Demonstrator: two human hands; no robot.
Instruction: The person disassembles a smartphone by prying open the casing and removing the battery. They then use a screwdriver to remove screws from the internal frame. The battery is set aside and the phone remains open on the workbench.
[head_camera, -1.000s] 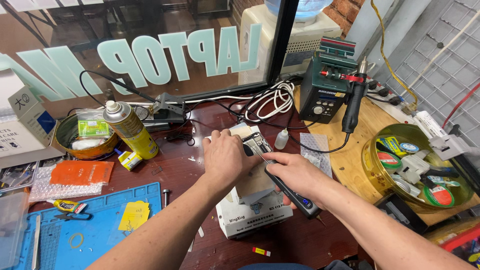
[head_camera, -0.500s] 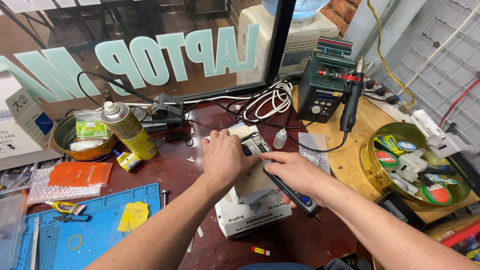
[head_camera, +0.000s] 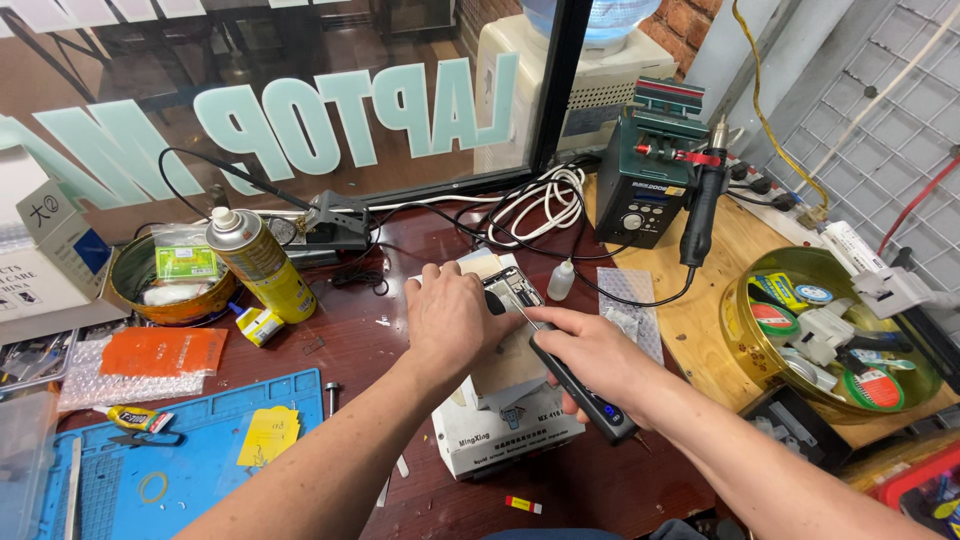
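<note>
Left hand (head_camera: 452, 320) steadies opened phone (head_camera: 512, 288) (atop white box (head_camera: 500, 432)); right hand (head_camera: 590, 362) grips electric screwdriver (head_camera: 578, 382).

From my feed I see two bare forearms, no sleeves reaching the wrists, no gloves, watch or rings visible. Both hands, the left hand (head_camera: 452, 322) and the right hand (head_camera: 592, 358), are uncovered, with short nails.

The table (head_camera: 350, 345) is dark reddish wood, smooth with a dull sheen; its right end carries a pale raw wooden board (head_camera: 700, 320). The opened phone (head_camera: 512, 290) shows bare metal and circuit parts. The electric screwdriver (head_camera: 580, 385) is matt black plastic. The box (head_camera: 505, 435) beneath is white card. The spray can (head_camera: 250, 262) is glossy yellow metal; the mat (head_camera: 110, 470) at the near left corner is matt blue rubber.
</note>
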